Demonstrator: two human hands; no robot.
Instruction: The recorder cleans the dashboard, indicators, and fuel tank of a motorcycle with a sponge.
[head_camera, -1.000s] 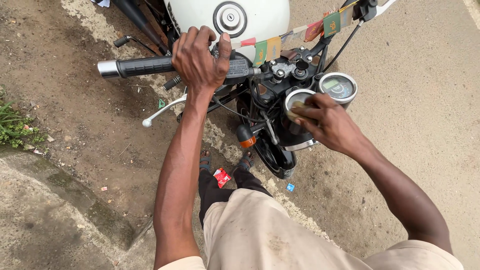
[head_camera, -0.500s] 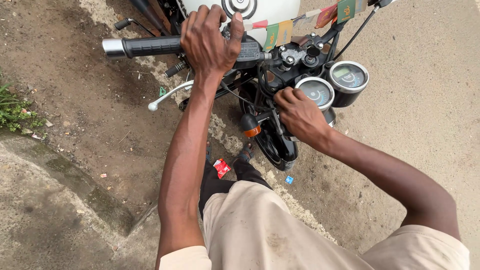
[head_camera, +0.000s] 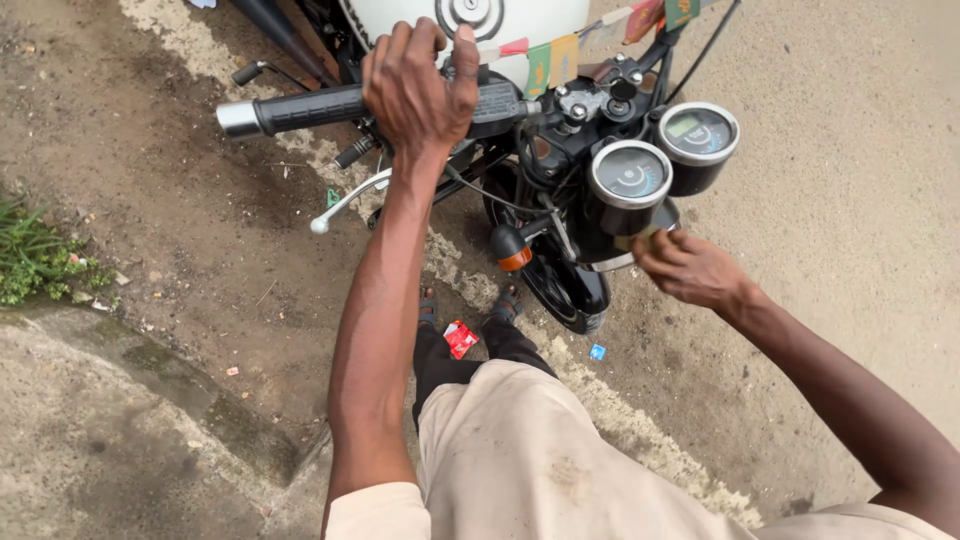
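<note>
A: What is lying nearest?
B: A small red wrapper (head_camera: 460, 338) is lying on the dirt beside the person's feet.
A: And the hands?
B: The right hand (head_camera: 690, 268) is pinching something small and pale under the round chrome-rimmed gauge (head_camera: 629, 173). Farther off, the left hand (head_camera: 420, 85) is wrapping the black rubber handlebar grip (head_camera: 305, 108).

Ribbed matt rubber grip (head_camera: 305, 108) with polished metal end, glossy chrome-rimmed gauges (head_camera: 628, 175), rough gritty ground (head_camera: 140, 230).

right hand (head_camera: 690, 268) dropped from beside gauges (head_camera: 628, 172) to headlamp underside
</note>
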